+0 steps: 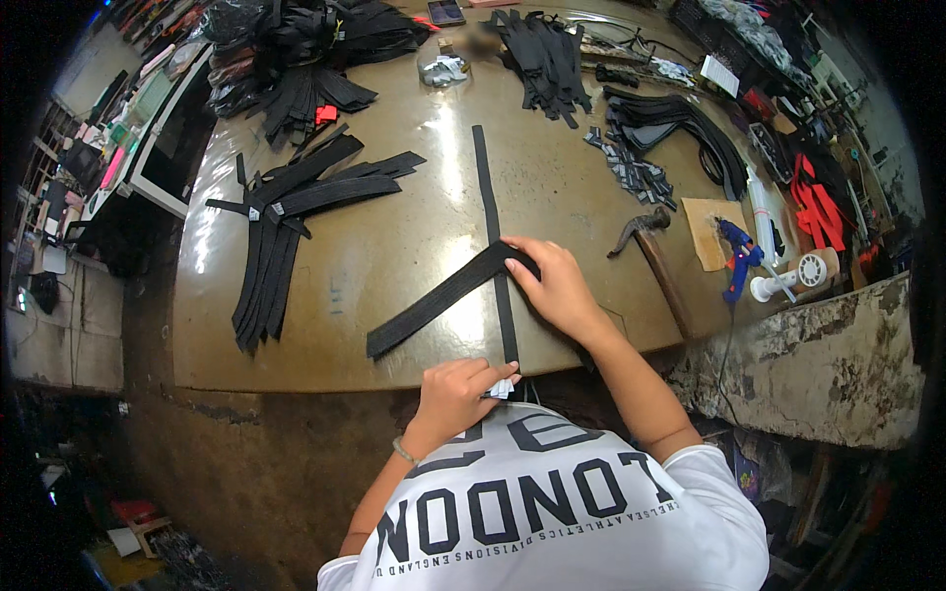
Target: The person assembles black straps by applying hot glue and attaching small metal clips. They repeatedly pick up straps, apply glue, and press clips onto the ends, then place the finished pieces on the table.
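A narrow black strip (484, 182) lies lengthwise on the table, running toward me to the front edge. Across it slants a wider black strap (434, 303), folded near its upper bend. My right hand (557, 286) grips this wide strap at the bend, thumb and fingers closed on it; its other end trails under my wrist toward the table edge. At the near end of the narrow strip, my left hand (453, 396) is closed around several small white tags (502, 389), its fingertips beside the strip's end.
The brown table (325, 364) holds bundled black straps (266, 266) at left and more straps (547, 64) at the back. Metal clips (631, 167), a hammer (645, 225), a blue glue gun (737, 258) and a white roll (788, 279) are at right.
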A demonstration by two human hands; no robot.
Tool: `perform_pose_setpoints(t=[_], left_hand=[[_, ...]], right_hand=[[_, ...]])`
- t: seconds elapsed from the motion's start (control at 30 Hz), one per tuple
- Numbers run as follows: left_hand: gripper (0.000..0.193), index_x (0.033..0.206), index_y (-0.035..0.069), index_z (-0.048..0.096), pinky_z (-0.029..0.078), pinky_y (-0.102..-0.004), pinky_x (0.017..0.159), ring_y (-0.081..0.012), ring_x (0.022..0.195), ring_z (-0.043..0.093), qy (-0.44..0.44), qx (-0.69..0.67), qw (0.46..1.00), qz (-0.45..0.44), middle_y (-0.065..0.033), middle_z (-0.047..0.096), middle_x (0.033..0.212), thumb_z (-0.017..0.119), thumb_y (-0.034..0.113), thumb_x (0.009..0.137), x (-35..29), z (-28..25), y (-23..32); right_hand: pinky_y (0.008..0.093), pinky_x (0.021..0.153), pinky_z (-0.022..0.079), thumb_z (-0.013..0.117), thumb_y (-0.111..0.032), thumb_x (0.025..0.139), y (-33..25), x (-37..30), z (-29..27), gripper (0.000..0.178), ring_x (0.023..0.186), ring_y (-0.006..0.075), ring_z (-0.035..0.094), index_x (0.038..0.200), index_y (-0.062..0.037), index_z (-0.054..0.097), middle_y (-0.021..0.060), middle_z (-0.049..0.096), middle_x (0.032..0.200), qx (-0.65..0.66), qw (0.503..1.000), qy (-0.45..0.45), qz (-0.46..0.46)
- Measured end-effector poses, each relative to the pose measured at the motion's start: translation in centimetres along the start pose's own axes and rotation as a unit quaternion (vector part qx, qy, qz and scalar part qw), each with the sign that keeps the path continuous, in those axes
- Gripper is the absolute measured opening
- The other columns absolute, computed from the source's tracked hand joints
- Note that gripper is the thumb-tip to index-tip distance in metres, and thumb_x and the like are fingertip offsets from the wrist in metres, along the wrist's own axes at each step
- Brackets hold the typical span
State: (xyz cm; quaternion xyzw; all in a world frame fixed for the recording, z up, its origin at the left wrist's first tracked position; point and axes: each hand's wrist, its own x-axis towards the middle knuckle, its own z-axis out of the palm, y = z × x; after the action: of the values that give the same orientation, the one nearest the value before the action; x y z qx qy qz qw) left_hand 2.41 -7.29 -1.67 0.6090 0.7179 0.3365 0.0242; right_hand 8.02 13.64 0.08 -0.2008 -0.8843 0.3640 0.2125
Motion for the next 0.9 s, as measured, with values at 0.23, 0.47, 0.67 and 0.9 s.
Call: perform_pose_setpoints(t=[0.23, 0.47, 0.67, 0.9], left_hand=[[0.023, 0.097, 0.019, 0.073, 0.044, -0.0318, 0.050, -0.0173, 0.057, 0.059, 0.001, -0.007, 1.000, 0.000, 0.0005, 0.055, 0.065, 0.078, 0.022, 0.075, 0.1, 0.0, 0.1], [0.022, 0.098, 0.019, 0.073, 0.044, -0.0314, 0.050, -0.0169, 0.058, 0.058, -0.019, -0.010, 1.000, -0.004, 0.0009, 0.055, 0.067, 0.078, 0.024, 0.076, 0.1, -0.4, 0.1], [0.023, 0.098, 0.018, 0.073, 0.044, -0.0316, 0.051, -0.0171, 0.059, 0.059, -0.012, -0.015, 1.000, -0.007, 0.0006, 0.055, 0.067, 0.078, 0.023, 0.076, 0.2, -0.3, 0.2], [0.022, 0.097, 0.017, 0.072, 0.046, -0.0337, 0.053, -0.0194, 0.064, 0.062, -0.060, -0.029, 0.998, -0.014, -0.0013, 0.058, 0.072, 0.077, 0.020, 0.076, 0.5, -1.3, 0.5]], right_hand=[[0.0365, 0.091, 0.039, 0.063, -0.017, 0.092, 1.0, -0.4, 0.2, 0.030, 0.101, 0.0281, 0.057, 0.119, -0.0066, 0.064, 0.0098, 0.064, 0.102, -0.049, 0.997, -0.009, -0.061], [0.0394, 0.087, 0.038, 0.063, -0.018, 0.091, 1.1, -0.5, 0.8, 0.030, 0.103, 0.0271, 0.055, 0.120, -0.0089, 0.063, 0.0076, 0.061, 0.105, -0.076, 0.996, -0.007, -0.055], [0.0391, 0.086, 0.039, 0.065, -0.017, 0.089, 1.3, -0.3, 0.9, 0.027, 0.101, 0.0269, 0.056, 0.115, -0.0100, 0.064, 0.0070, 0.060, 0.103, -0.057, 0.996, 0.015, -0.064], [0.0392, 0.085, 0.040, 0.066, -0.016, 0.088, 1.2, -0.2, 0.6, 0.019, 0.099, 0.0267, 0.056, 0.106, -0.0107, 0.068, 0.0065, 0.059, 0.101, -0.078, 0.995, -0.007, -0.060]])
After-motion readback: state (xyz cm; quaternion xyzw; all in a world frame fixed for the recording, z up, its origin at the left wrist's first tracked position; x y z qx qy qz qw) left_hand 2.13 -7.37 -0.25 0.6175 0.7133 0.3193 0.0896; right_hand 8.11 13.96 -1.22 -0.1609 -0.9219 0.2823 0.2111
